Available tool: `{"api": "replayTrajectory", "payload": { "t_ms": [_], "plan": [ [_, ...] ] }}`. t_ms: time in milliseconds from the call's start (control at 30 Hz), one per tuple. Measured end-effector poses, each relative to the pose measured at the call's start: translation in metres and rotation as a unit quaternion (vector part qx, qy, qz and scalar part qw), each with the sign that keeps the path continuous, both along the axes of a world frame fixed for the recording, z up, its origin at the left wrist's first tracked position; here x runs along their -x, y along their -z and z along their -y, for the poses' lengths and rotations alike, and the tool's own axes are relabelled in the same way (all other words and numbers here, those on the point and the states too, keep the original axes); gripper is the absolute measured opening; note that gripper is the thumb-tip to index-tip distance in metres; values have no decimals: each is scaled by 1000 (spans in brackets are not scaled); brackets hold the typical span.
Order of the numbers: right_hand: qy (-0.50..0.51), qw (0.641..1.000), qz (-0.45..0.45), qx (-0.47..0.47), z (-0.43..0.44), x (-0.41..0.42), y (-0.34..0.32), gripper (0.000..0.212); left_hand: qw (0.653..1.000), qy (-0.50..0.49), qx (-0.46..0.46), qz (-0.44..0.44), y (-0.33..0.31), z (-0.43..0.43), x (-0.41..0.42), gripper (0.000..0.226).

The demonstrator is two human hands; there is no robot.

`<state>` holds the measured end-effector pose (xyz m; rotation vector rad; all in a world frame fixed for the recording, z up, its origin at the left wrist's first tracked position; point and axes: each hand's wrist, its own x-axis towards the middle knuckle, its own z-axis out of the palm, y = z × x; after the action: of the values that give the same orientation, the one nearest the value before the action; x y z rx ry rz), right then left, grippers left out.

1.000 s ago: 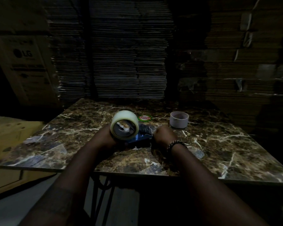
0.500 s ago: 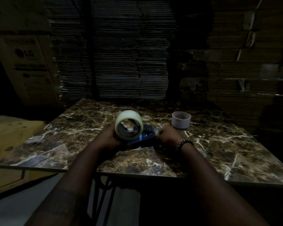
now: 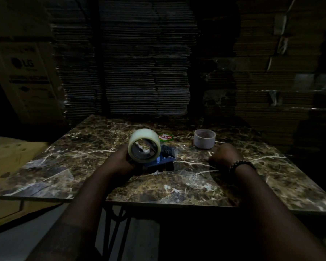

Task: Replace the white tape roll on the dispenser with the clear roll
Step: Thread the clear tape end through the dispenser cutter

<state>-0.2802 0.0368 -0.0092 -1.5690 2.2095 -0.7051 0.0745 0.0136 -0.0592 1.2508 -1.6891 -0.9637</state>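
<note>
The clear tape roll (image 3: pixel 144 145) sat on the blue dispenser (image 3: pixel 163 160) at mid-bench (image 3: pixel 271 178), the white roll (image 3: pixel 204 138) lying apart. If not fully seated, it could probably slip off. The left hand (image 3: pixel 120 162) closed its grip around the dispenser beneath the roll; the right hand (image 3: pixel 223 154) rested empty, fingers loosely curled, near the white roll.
</note>
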Motion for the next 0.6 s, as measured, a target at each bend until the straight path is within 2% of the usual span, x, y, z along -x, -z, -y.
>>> {"api": "replayTrajectory", "payload": {
  "t_ms": [133, 367, 600],
  "plan": [
    [25, 999, -23, -7, -5, 0, -2, 43, 1000, -5, -9, -5, 5, 3, 0, 95],
    [36, 999, 3, -24, 2, 8, 5, 45, 1000, -17, -13, 1, 3, -1, 1, 92],
    [65, 997, 3, 35, -9, 0, 6, 21, 999, -37, 4, 37, -4, -10, 7, 85]
  ]
}}
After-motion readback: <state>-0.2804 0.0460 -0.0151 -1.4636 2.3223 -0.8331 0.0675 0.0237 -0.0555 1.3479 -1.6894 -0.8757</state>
